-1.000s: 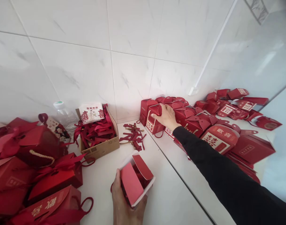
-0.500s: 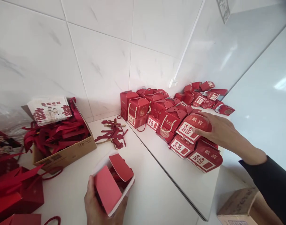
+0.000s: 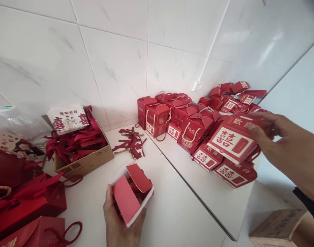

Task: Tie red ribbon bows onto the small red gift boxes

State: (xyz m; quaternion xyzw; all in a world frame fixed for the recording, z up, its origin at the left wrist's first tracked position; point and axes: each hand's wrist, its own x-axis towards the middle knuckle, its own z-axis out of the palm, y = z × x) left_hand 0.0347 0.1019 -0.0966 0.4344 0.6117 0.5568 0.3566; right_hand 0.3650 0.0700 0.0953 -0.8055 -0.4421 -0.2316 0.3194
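Note:
My left hand (image 3: 123, 226) grips an open red gift box (image 3: 127, 202) from below, its flaps spread and its inside partly showing. On the right, my right hand (image 3: 282, 140) pinches a second red gift box (image 3: 232, 137) by its top; this one is closed and bears a white panel with red characters. It hangs just above two similar boxes, one of them a red box with a white label (image 3: 235, 173). Whether it still touches them I cannot tell.
Rows of closed red boxes with rope handles (image 3: 157, 118) stand along the wall. A cardboard box (image 3: 95, 159) holds red ribbons and printed cards (image 3: 68, 120). Loose red cut-outs (image 3: 132, 142) lie beside it. Larger red boxes (image 3: 30, 206) fill the left; another carton (image 3: 275, 224) sits lower right.
My right hand has lifted the closed gift box off the stack and drawn it toward me. The view has shifted slightly left; my left hand keeps its hold on the open box.

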